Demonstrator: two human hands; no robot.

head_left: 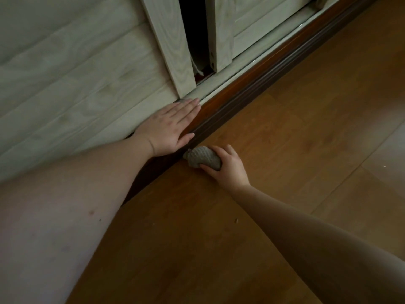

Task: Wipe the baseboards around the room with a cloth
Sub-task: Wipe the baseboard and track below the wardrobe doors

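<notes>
The right hand [225,165] grips the bunched grey textured cloth [202,159], touching the dark brown wooden baseboard [252,84], which runs diagonally away beyond the flat, open left hand [168,128].

You've got pale woodgrain sliding doors [221,34] far centre, dark gap between them, pale wall panelling [72,69] left, wood laminate floor [285,132] right and near.
</notes>
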